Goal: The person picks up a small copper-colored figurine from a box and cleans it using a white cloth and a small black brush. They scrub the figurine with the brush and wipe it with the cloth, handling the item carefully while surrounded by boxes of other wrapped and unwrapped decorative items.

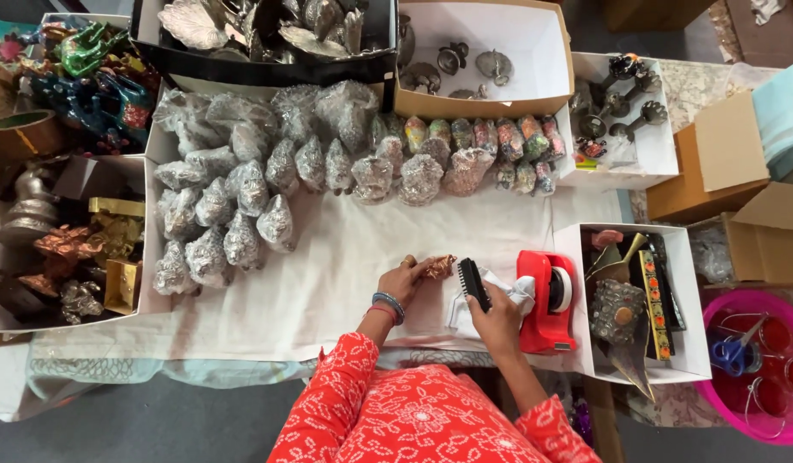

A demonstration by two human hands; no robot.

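Note:
My left hand (402, 279) pinches a small copper-coloured metal figurine (439, 267) just above the white table cloth (328, 274). My right hand (497, 319) grips a black brush (473, 284), its bristles turned toward the figurine and a short gap away from it. A crumpled white cloth (521, 293) lies under and beside the right hand. Bangles sit on my left wrist. Red patterned sleeves cover both forearms.
A red tape dispenser (546, 302) stands right of the brush. Several plastic-wrapped silver figurines (242, 206) crowd the cloth's left and back. White boxes (624, 351) of ornaments ring the table, with a pink tub (756, 369) holding blue scissors at the right.

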